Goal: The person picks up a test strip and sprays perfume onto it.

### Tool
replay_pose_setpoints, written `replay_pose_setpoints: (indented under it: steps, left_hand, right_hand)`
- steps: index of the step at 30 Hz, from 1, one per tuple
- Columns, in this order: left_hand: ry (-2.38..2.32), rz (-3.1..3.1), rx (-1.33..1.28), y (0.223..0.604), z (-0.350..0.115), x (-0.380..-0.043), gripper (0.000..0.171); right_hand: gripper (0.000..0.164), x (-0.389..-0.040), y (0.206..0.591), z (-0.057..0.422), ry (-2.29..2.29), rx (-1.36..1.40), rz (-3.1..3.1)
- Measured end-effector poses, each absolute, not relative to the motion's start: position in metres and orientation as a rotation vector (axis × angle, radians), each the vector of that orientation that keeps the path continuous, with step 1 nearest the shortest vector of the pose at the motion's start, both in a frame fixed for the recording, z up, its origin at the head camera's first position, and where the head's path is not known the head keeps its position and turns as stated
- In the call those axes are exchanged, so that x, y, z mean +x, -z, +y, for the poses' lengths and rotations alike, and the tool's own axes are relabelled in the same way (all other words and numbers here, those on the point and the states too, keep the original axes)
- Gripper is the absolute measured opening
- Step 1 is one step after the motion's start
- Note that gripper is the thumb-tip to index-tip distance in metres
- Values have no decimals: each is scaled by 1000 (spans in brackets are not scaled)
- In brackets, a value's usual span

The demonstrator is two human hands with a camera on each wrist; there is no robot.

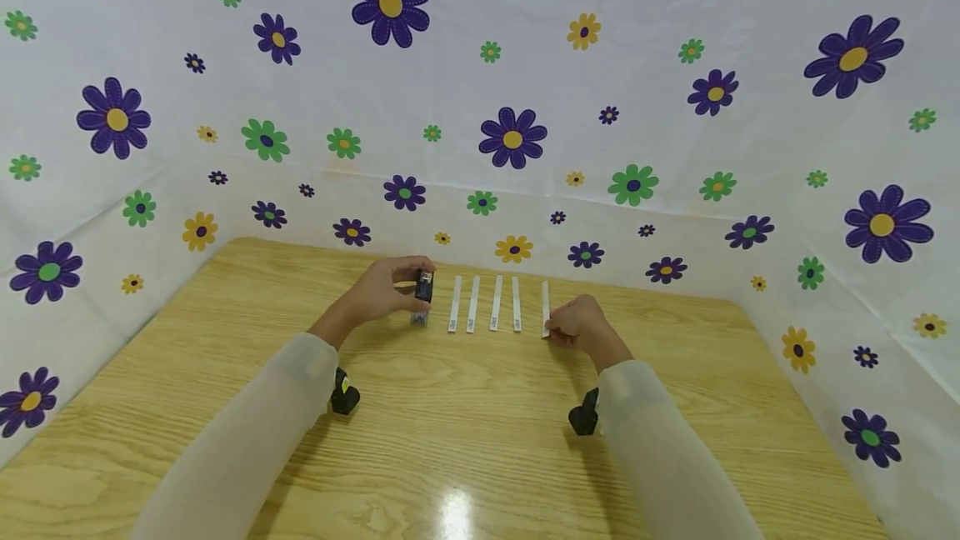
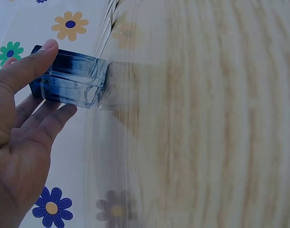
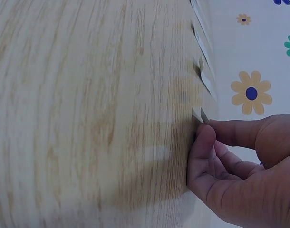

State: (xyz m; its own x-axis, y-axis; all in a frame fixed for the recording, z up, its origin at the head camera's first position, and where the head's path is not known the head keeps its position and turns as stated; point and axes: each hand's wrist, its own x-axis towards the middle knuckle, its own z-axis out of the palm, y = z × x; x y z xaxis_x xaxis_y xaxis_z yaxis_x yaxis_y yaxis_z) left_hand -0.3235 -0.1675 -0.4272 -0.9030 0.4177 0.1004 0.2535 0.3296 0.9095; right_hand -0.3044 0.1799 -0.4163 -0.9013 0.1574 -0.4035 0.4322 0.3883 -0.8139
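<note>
A blue glass bottle, like a perfume bottle (image 1: 423,288), dark at the top and clear toward its base, stands upright in my left hand (image 1: 381,290). Thumb and fingers grip its sides, and in the left wrist view the base of the bottle (image 2: 71,78) is right at the tabletop. To its right lie several narrow white paper strips (image 1: 496,303) in a row, each with small dark print at the near end. My right hand (image 1: 583,325) pinches the near end of the rightmost strip (image 1: 545,305) between thumb and forefinger; the right wrist view shows the pinched strip's tip (image 3: 198,115).
The wood-grain table (image 1: 465,407) ends at the back against a white sheet with printed flowers (image 1: 513,138), which also rises along both sides. Black wrist cameras (image 1: 344,394) hang under both sleeves.
</note>
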Motion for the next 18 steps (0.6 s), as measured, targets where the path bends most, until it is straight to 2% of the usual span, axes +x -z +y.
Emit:
replay_pose_setpoints:
  steps: [18]
  left_hand:
    - [-1669, 2412, 575, 435, -177, -327, 66]
  right_hand:
    - [18, -307, 418, 179, 1464, 579, 2427]
